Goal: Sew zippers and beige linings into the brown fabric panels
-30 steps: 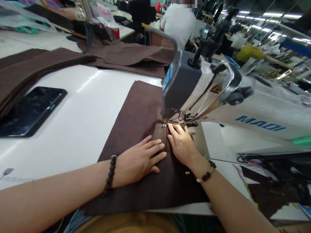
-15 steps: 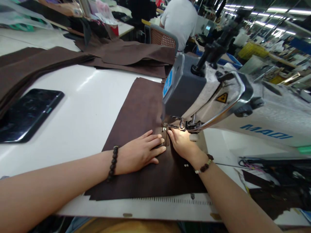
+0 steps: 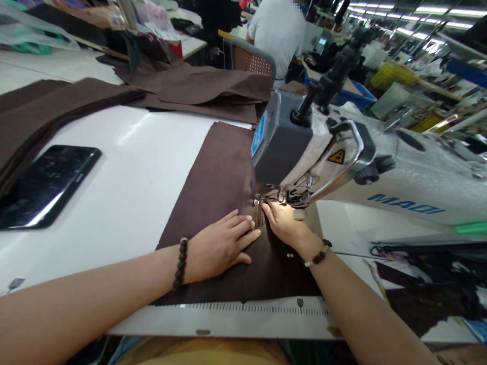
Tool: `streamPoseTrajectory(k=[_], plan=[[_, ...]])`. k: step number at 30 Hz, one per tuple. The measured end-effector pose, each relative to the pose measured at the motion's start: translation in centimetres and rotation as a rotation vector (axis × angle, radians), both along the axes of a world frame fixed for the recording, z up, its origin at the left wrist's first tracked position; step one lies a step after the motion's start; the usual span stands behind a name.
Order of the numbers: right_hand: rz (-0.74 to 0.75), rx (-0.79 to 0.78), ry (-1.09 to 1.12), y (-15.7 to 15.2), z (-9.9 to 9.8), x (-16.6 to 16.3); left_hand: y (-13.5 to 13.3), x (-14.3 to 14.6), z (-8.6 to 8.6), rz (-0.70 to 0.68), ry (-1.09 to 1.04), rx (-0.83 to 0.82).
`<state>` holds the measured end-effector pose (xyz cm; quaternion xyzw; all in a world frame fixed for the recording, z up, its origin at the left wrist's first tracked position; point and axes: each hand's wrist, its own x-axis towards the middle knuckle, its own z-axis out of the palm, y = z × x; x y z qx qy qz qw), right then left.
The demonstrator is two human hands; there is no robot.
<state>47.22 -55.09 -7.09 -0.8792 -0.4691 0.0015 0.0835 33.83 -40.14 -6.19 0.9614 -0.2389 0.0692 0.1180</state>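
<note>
A dark brown fabric panel [image 3: 216, 177] lies flat on the white table [image 3: 125, 182] and runs under the head of a sewing machine [image 3: 327, 157]. My left hand [image 3: 220, 246] rests flat on the cloth, fingers stretched out toward the needle. My right hand [image 3: 283, 223] lies on the cloth just in front of the presser foot [image 3: 258, 200], its fingertips pressing the fabric beside the seam. Between my two hands runs a narrow folded strip of the cloth. Both wrists wear bead bracelets.
A black phone [image 3: 45, 182] lies at the left. Stacks of brown fabric [image 3: 57, 101] sit at the back left and back centre. A ruler strip [image 3: 247, 308] marks the table's near edge. A person in a white shirt [image 3: 279, 33] sits beyond the machine.
The fabric has slid away from me under the machine, baring the ruler strip at the table's near edge. Both hands have moved forward with it.
</note>
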Motion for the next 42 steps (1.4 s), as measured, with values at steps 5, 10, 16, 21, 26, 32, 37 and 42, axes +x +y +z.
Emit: streamPoseTrajectory(k=[5, 10, 16, 21, 26, 32, 37, 42], plan=[[0.018, -0.021, 0.037, 0.0, 0.5, 0.2, 0.2, -0.1, -0.1, -0.007, -0.002, -0.017], [-0.035, -0.004, 0.029, 0.4, 0.4, -0.3, 0.0, -0.2, -0.1, -0.001, 0.003, -0.024], [-0.025, 0.017, 0.054, 0.3, 0.5, -0.9, 0.1, -0.1, -0.1, -0.005, 0.008, -0.036], [-0.021, -0.061, 0.186, -0.1, 1.9, -0.6, 0.2, -0.1, 0.0, -0.003, 0.007, -0.036], [-0.043, -0.142, 0.259, 0.0, 2.7, -0.3, 0.1, -0.1, -0.2, -0.005, 0.006, -0.022], [-0.015, -0.13, 0.252, 0.0, 2.8, -0.2, 0.1, -0.1, -0.4, -0.007, -0.029, -0.041], [-0.027, -0.077, 0.204, 0.0, 2.3, -0.4, 0.0, -0.1, -0.4, -0.005, -0.027, -0.051], [-0.03, -0.059, 0.146, 0.0, 1.6, -0.6, 0.1, -0.1, -0.6, -0.005, -0.03, -0.047]])
